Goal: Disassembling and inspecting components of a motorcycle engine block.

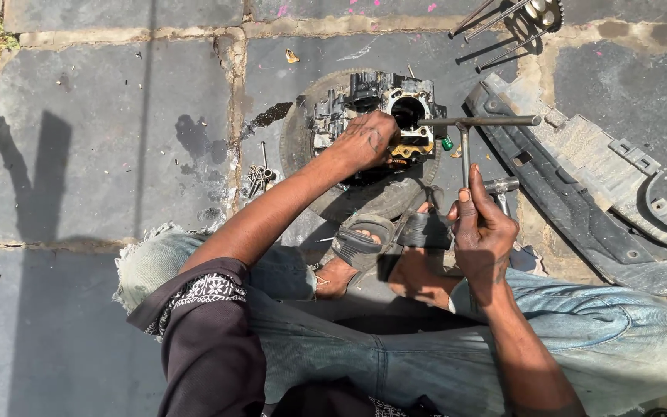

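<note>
Jeans (580, 324) nearest; engine (384, 116) on stone paving (110, 147).

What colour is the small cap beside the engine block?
Green; the small plastic cap shows best in the head view.

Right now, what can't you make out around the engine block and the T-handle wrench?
Head view only:
- engine block: near face hidden under the left hand.
- T-handle wrench: lower shaft hidden inside the right hand.
- loose bolts: too small to count.
- rods: cut off by the top edge.
</note>
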